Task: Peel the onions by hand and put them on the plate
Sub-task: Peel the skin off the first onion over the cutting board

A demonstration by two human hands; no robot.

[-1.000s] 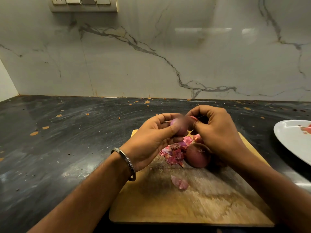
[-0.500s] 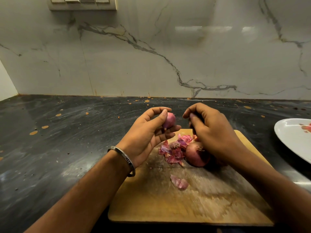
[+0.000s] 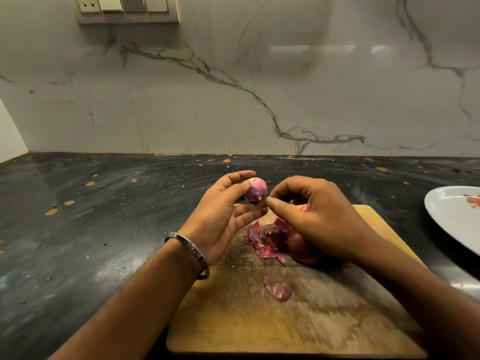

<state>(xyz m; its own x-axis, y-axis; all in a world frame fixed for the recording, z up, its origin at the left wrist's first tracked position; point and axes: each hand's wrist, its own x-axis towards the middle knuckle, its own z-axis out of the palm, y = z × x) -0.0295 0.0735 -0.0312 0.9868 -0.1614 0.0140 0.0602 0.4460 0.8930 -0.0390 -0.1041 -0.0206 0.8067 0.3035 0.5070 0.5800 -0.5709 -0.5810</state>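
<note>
- Far left, the dark bench point(image 3: 78, 229) carries orange flecks and scuffs, with a switch plate point(image 3: 127, 9) high on the marble wall behind it.
- Next comes the left hand point(image 3: 220, 216), a metal bangle point(image 3: 191, 252) on its wrist. Thumb above and fingers point(image 3: 249, 209) below are curled round a small onion point(image 3: 256, 189), which is held up off the board, pale pink and glossy, looking mostly stripped.
- Under both hands lies the wooden cutting board point(image 3: 298, 328), with one loose flake of skin point(image 3: 278, 289) near its middle.
- Just right of the held onion, the right hand point(image 3: 319, 216) has thumb and forefinger closed together at the onion's lower tip. Whether they have a shred of skin pinched between them, I cannot tell.
- Below that hand sits a pile of purple peelings point(image 3: 267, 240), and touching it a second onion point(image 3: 301, 249) with its dark red skin on, partly hidden by the wrist.
- Far right, well apart from the hands, the white plate point(image 3: 446, 219) sits on the bench, a red scrap point(image 3: 472, 201) at the picture's edge that is too cropped to name.
- By my reading, this is the finishing of the small onion: the last bits near the root end are being picked off.
- The next move calls for a clean pull away from the tip, then a carry across to the plate, and the skinned onion on the board comes after.
</note>
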